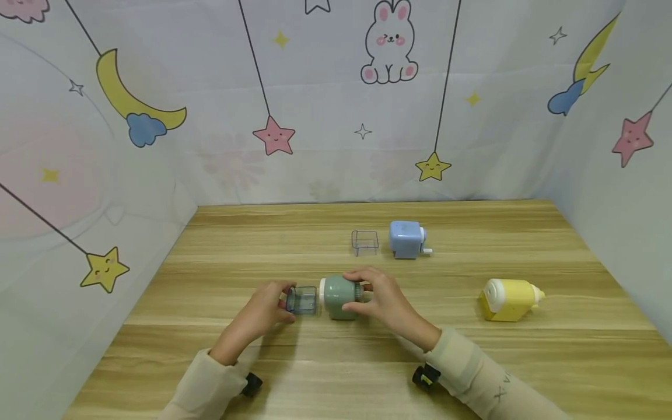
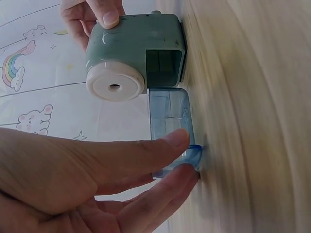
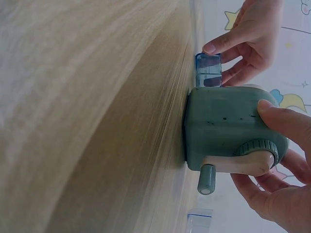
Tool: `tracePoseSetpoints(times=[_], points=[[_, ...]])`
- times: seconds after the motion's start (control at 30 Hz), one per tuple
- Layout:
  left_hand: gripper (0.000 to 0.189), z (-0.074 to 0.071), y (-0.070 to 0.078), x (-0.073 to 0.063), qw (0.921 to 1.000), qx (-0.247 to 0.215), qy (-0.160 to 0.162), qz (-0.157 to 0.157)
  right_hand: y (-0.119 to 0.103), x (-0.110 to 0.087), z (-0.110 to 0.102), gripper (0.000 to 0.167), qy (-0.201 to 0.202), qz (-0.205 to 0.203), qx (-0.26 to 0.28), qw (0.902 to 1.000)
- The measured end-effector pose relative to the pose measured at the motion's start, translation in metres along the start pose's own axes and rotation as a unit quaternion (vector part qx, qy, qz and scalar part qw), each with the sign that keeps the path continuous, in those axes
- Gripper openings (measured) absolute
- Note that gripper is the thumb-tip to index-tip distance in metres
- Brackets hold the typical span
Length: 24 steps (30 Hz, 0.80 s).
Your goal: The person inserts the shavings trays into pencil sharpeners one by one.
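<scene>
A green crank pencil sharpener stands on the wooden table, its white round face with the pencil hole toward the left. My right hand grips its body near the crank handle, thumb on one side and fingers on the other. Between thumb and fingers, my left hand pinches a clear blue shavings drawer. The drawer's far end is right at the square opening low in the sharpener's body, lined up with it.
Behind, a blue pencil sharpener stands beside another clear drawer. A yellow pencil sharpener is at the right. Printed cloth walls enclose the table at the back and both sides.
</scene>
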<state>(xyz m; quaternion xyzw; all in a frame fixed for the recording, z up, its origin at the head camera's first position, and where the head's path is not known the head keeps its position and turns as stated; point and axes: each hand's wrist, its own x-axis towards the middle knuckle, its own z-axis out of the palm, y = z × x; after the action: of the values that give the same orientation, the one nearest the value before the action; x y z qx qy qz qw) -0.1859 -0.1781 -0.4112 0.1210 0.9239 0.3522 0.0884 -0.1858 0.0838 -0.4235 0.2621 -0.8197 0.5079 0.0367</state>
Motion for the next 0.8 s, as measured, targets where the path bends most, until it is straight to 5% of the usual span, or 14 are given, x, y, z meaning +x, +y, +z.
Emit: tracePoseSetpoints(times=[0.8], points=[[0.066,0.0074,0.005,0.0041,0.9999,0.001,-0.007,0.009,0.0001,-0.0007,-0.0008,0.051,-0.001,-0.005,0.004,1.0]])
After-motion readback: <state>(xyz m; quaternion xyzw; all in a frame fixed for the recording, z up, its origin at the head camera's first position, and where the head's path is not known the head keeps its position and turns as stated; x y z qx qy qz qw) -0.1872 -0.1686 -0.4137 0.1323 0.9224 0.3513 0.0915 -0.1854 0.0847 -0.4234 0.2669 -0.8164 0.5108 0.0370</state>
